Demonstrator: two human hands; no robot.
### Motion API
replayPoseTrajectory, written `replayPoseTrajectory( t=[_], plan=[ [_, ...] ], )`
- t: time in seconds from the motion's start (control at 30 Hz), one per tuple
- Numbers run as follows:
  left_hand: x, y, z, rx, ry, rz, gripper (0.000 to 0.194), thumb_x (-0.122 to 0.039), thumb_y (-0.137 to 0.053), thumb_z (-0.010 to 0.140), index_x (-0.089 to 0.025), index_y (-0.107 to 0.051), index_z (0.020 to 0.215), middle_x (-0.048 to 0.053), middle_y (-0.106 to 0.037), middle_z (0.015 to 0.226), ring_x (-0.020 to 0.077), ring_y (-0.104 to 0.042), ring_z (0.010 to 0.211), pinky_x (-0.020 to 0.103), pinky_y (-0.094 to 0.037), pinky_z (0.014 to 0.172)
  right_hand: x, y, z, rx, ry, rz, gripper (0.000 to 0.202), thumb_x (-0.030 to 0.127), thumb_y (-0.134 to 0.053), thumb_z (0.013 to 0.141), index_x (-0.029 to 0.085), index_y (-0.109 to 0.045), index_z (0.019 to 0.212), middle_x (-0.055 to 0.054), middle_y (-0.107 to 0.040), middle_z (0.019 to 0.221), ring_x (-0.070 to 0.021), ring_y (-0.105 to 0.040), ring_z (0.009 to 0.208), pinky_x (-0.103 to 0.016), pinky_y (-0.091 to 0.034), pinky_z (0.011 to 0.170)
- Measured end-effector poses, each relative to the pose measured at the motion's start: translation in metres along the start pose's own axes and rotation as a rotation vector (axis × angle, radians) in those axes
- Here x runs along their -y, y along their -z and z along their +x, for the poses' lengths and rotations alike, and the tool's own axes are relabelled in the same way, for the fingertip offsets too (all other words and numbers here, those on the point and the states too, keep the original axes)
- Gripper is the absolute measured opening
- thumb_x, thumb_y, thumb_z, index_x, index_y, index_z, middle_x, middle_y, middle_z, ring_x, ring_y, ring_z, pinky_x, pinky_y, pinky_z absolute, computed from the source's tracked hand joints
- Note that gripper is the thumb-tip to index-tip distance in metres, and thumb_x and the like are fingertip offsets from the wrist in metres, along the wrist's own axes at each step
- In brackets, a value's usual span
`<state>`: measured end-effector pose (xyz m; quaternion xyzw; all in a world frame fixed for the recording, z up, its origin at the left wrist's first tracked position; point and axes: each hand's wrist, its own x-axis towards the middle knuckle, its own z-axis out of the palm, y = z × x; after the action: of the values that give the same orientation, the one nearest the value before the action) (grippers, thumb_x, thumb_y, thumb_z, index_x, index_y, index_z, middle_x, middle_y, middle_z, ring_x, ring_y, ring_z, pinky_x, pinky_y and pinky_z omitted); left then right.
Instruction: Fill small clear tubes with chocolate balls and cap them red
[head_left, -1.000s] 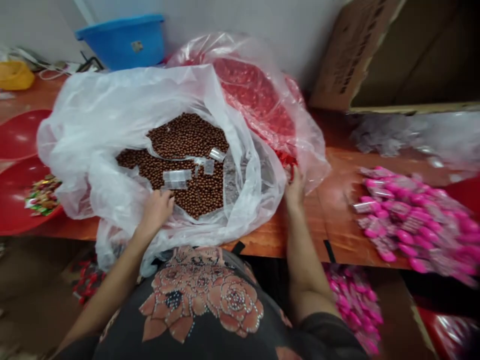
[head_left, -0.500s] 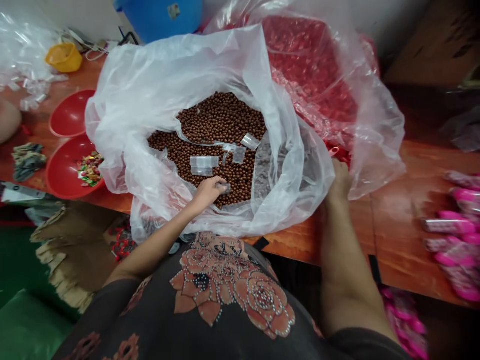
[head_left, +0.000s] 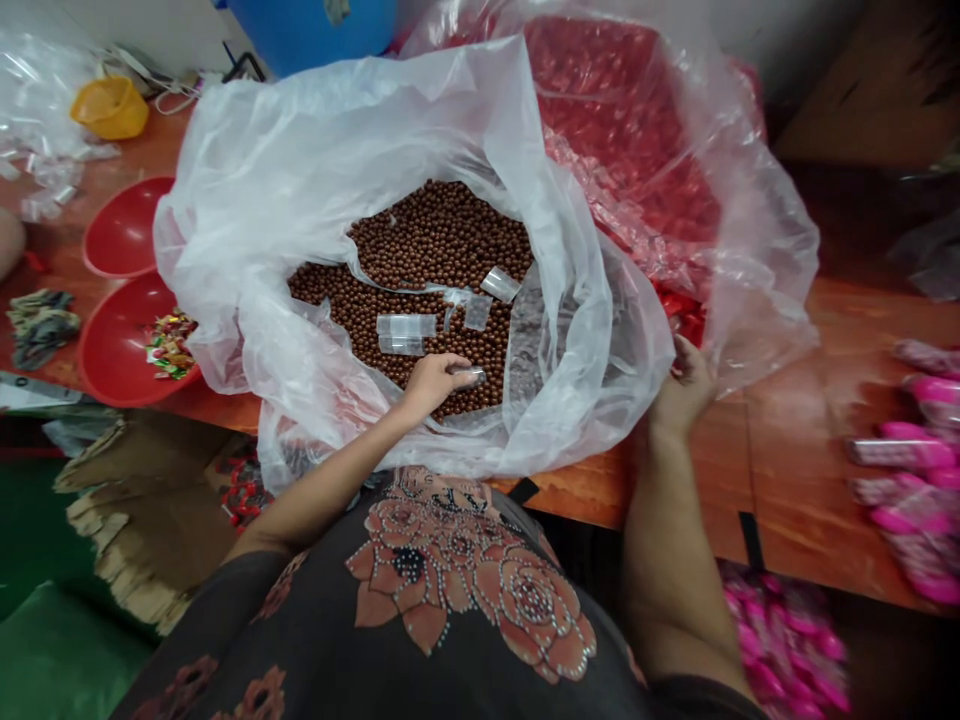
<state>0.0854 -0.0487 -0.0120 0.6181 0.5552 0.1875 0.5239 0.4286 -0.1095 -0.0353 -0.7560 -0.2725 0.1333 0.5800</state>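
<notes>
Across the orange worktop [head_left: 795,450], as the head view shows it, a big white plastic bag [head_left: 345,120] lies open before me, its mouth spread outward, probably so that I can reach the small brown balls [head_left: 442,235] without the film falling over them. Low over these balls, near the bag's front edge, my left hand [head_left: 435,383] has its fingers drawn narrow around a small clear tube [head_left: 472,377]; I seem to pinch it so that its far end sticks out free. Other clear tubes [head_left: 405,325] lie on the balls just beyond, perhaps left there to be handy. At the bag's right side, my right hand [head_left: 686,385] is curled beside the red pieces [head_left: 686,315] in a clear bag [head_left: 772,230]; I cannot tell whether its fingers hold one. That bag sits right beside the white one, likely so that both are within reach.
</notes>
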Motion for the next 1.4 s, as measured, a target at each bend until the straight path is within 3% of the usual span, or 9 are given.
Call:
replayPoseTrajectory(
  t=[0.27,0.37,0.47,0.53,0.63,0.77,0.93,1.1,1.4],
  plan=[
    [0.001,-0.004,0.0,0.087,0.068,-0.156,0.038,-0.02,-0.075,0.073,-0.014,-0.072,0.11,0.005,-0.073,0.089,0.0128,-0.062,0.065,0.029,-0.052,0.067,0.001,0.016,-0.001,-0.187,0.01,0.225,0.049,0.012,-0.057,0.075,0.013,-0.051,0.124,-0.01,-0.061,0.116,-0.0123,-0.064,0.101,-0.032,-0.049,0.098],
    [-0.003,-0.003,-0.003,0.117,0.106,-0.267,0.034,-0.011,-0.071,0.073,-0.013,-0.072,0.107,0.006,-0.073,0.094,0.0105,-0.06,0.064,0.027,-0.051,0.064,0.019,0.023,-0.01,-0.261,-0.03,0.374,0.045,0.013,-0.059,0.072,0.02,-0.051,0.116,-0.004,-0.059,0.103,-0.0108,-0.064,0.085,-0.03,-0.052,0.085],
    [-0.005,-0.001,-0.005,0.125,0.141,-0.362,0.032,-0.006,-0.07,0.072,-0.013,-0.072,0.103,0.005,-0.073,0.094,0.0102,-0.061,0.067,0.026,-0.052,0.065,0.044,0.028,-0.027,-0.242,-0.055,0.5,0.03,0.017,-0.063,0.068,0.023,-0.053,0.096,0.001,-0.055,0.088,-0.0084,-0.058,0.067,-0.027,-0.05,0.066],
    [-0.005,0.0,-0.005,0.134,0.165,-0.408,0.033,-0.005,-0.07,0.071,-0.013,-0.072,0.102,0.005,-0.073,0.092,0.0104,-0.061,0.067,0.027,-0.052,0.067,0.06,0.031,-0.041,-0.186,-0.072,0.552,0.023,0.022,-0.065,0.067,0.022,-0.052,0.085,0.003,-0.052,0.076,-0.0077,-0.053,0.058,-0.024,-0.047,0.056],
    [-0.005,0.004,-0.008,0.143,0.198,-0.451,0.035,-0.003,-0.07,0.07,-0.012,-0.072,0.103,0.006,-0.073,0.094,0.0116,-0.063,0.07,0.029,-0.053,0.07,0.081,0.031,-0.064,-0.098,-0.118,0.619,0.03,0.024,-0.074,0.061,0.02,-0.051,0.079,0.006,-0.05,0.067,-0.0076,-0.052,0.053,-0.022,-0.046,0.049],
    [-0.007,0.011,-0.017,0.137,0.2,-0.508,0.036,-0.004,-0.069,0.071,-0.012,-0.071,0.107,0.008,-0.073,0.101,0.013,-0.065,0.077,0.032,-0.053,0.078,0.103,0.019,-0.096,0.121,-0.184,0.645,0.039,0.017,-0.083,0.053,0.018,-0.052,0.077,0.003,-0.063,0.079,-0.008,-0.063,0.066,-0.021,-0.054,0.062],
    [-0.016,0.016,-0.04,0.156,0.146,-0.651,0.041,-0.008,-0.074,0.07,-0.012,-0.069,0.11,0.011,-0.072,0.112,0.0143,-0.067,0.089,0.035,-0.051,0.091,0.117,-0.016,-0.134,0.531,-0.265,0.547,0.023,0.026,-0.076,0.074,0.019,-0.065,0.093,-0.002,-0.071,0.103,-0.0117,-0.07,0.091,-0.026,-0.058,0.081],
    [-0.031,0.016,-0.063,0.244,0.093,-0.661,0.038,-0.016,-0.075,0.072,-0.013,-0.069,0.11,0.012,-0.071,0.115,0.0181,-0.068,0.096,0.037,-0.049,0.095,0.113,-0.045,-0.152,0.806,-0.154,0.506,0.033,0.032,-0.064,0.087,0.029,-0.063,0.121,-0.002,-0.064,0.129,-0.0157,-0.062,0.118,-0.041,-0.051,0.105],
    [-0.042,0.013,-0.076,0.248,-0.058,-0.527,0.028,-0.021,-0.068,0.078,-0.014,-0.074,0.105,0.011,-0.073,0.111,0.021,-0.066,0.103,0.036,-0.049,0.096,0.105,-0.045,-0.158,0.904,0.025,0.324,0.042,0.029,-0.072,0.081,0.035,-0.065,0.121,0.004,-0.066,0.126,-0.0165,-0.062,0.119,-0.047,-0.046,0.111]
  ],
)
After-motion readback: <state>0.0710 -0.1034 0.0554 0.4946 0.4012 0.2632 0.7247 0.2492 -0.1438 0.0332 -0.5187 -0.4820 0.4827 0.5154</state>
